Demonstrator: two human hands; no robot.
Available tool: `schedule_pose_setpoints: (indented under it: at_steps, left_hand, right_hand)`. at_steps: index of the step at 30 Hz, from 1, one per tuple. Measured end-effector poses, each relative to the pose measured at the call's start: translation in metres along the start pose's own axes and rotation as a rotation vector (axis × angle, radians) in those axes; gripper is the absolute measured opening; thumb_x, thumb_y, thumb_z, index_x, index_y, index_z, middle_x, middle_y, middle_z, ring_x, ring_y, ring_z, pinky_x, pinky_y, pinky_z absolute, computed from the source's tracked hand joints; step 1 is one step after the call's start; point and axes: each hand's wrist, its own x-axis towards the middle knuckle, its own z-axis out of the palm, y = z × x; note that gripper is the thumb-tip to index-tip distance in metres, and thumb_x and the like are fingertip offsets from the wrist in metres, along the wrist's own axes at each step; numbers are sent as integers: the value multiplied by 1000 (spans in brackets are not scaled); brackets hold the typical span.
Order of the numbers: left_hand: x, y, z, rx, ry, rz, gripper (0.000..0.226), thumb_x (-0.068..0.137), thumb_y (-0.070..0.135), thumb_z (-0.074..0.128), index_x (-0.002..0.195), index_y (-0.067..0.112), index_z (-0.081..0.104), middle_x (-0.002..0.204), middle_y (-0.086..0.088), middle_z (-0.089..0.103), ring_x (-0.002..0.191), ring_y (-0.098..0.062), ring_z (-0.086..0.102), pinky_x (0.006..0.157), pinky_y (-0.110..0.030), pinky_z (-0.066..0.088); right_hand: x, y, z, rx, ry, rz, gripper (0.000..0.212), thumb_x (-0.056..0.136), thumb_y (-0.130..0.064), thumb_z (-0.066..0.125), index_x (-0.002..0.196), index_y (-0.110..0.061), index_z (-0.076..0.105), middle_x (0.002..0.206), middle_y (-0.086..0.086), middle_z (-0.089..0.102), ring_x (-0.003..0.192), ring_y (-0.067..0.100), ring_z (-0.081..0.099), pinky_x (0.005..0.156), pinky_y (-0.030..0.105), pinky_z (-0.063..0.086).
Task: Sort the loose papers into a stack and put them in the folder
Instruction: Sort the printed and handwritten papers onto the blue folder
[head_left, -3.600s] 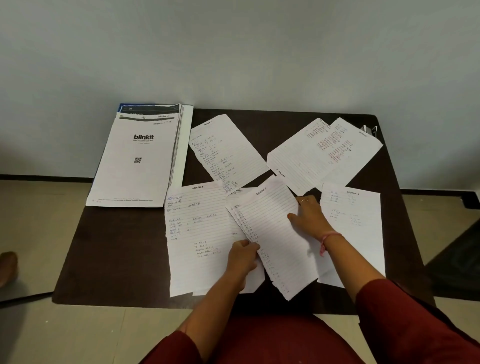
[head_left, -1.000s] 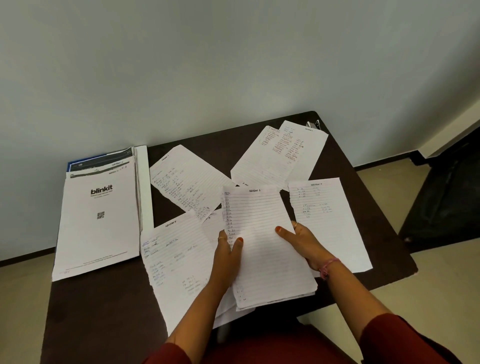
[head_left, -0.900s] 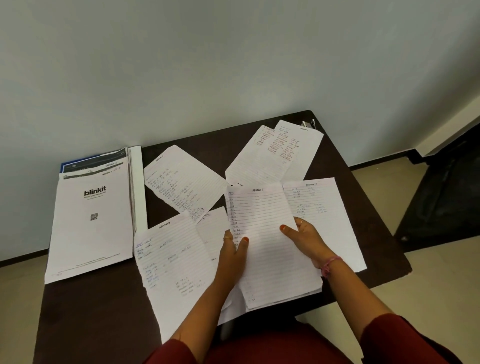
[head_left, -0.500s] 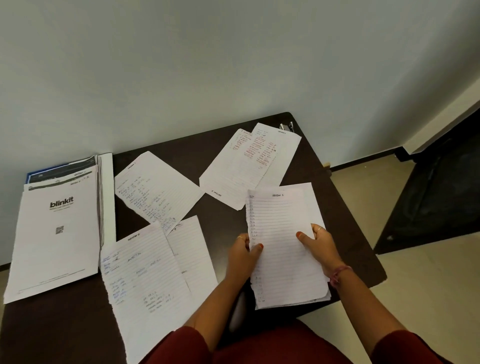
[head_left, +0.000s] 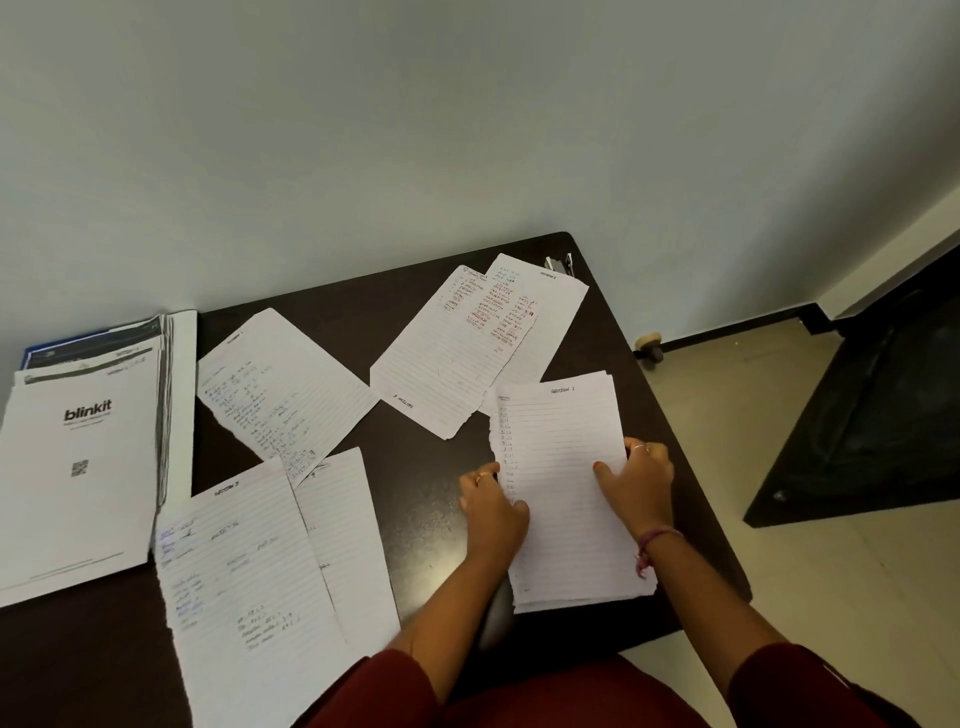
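Over on the far left lies the folder (head_left: 78, 467), a white "blinkit" cover with a QR code on top and a fan of sheet edges and a blue-black layer peeking out behind it; what's inside is hard to make out, and its left edge runs off the frame. Now to the action at the right front of the dark table (head_left: 415, 499): the gathered stack (head_left: 563, 493), headed "Section 1", lies flat there, its near end hanging just past the table edge. The left hand (head_left: 493, 512) sits against the stack's torn left edge, fingers curled down onto it, while the right hand (head_left: 639, 488) pinches the right edge, thumb on top of the page and fingers wrapped around the side. Loose sheets lie scattered: a "Section 3" page (head_left: 244, 587) overlapping a second sheet (head_left: 345, 540) at the front, a tilted handwritten page (head_left: 283, 395) behind it, and two overlapped pages (head_left: 467, 348) near the back right. A small dark object (head_left: 560, 264) pokes out behind those, too hidden to name. Pale wall (head_left: 415, 130) behind, beige tiled floor (head_left: 805, 519) to the right, a dark shape (head_left: 872, 415) cut off at the frame edge. Maroon sleeves (head_left: 810, 680) at the bottom.
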Motion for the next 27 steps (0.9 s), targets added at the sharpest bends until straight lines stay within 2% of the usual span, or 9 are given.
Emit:
schedule_pose_setpoints:
  at_steps: [6,9,11,12,15,19,22,24,27]
  left_hand:
    - [5,6,9,-69,42,-87,57,78,0,59,132,8,44,125,-8,44,122,-24,39,104,-38,40]
    - [14,2,9,-141,85,-133,57,78,5,60,132,2,42,103,-5,58,103,-25,58,84,-35,52]
    - [15,4,6,-209,79,-160,45,85,2,57,127,1,42,88,1,57,85,-16,59,72,-26,50]
    - [16,5,4,-241,74,-166,37,87,3,56,123,2,45,85,3,56,82,-14,58,71,-26,50]
    - [15,9,5,-227,64,-146,6,93,7,51,98,9,53,86,4,57,86,-18,58,71,-28,48]
    - [13,9,6,-261,70,-97,15,96,4,41,99,16,50,94,3,57,92,-19,58,76,-30,50]
    - [11,8,2,-366,64,-102,23,95,1,38,98,21,50,92,5,58,88,-17,58,72,-28,50]
    - [13,6,-2,-472,51,-148,25,95,4,40,99,25,51,97,4,62,93,-19,60,82,-37,53]
    - [19,2,-10,-577,44,-180,29,89,6,45,111,20,57,107,-1,68,98,-22,65,89,-47,53]
  right_hand:
    - [5,-5,-2,-70,-51,-26,48,87,-24,67,128,-6,49,130,16,43,117,31,45,96,35,42]
    - [9,-6,-7,-10,-85,-2,57,83,-22,72,131,-6,46,130,17,44,113,31,50,94,36,46]
    - [9,-7,-10,42,-103,12,61,81,-18,75,132,-6,44,129,18,44,108,30,54,90,35,49]
    - [9,-7,-10,59,-111,13,61,80,-16,75,132,-6,44,128,18,44,107,29,55,88,33,49]
    - [10,-5,-6,104,-130,0,57,78,-12,76,127,-5,47,123,17,52,108,28,55,83,32,49]
    - [11,-3,-3,214,-210,25,58,76,-11,77,125,-8,46,117,14,58,107,29,59,82,33,52]
    - [10,0,2,202,-156,-28,58,76,-22,78,125,-11,49,121,10,51,114,27,51,91,41,51]
    - [6,-2,2,267,-111,-48,56,78,-30,76,124,-13,50,124,7,46,115,23,46,94,41,48]
    - [1,-8,-3,470,-169,-49,54,84,-34,70,128,-14,46,118,0,51,104,17,53,82,31,50]
